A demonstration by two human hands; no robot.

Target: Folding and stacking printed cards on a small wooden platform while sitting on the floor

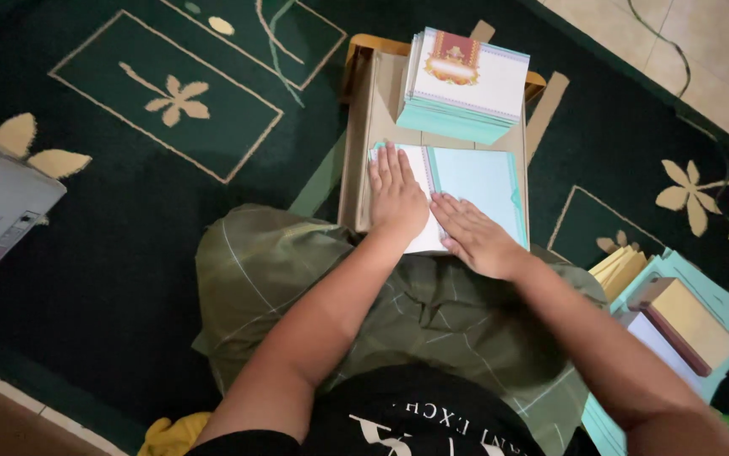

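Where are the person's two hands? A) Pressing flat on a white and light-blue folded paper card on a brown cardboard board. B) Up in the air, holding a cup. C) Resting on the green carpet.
A: the left hand and right hand lie flat, side by side, on the white and light-blue folded paper card, which rests on the brown cardboard board.

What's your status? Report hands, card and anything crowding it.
Left hand and right hand flat on the folded card. Card lies on a cardboard board. Card stack close behind, not touching hands.
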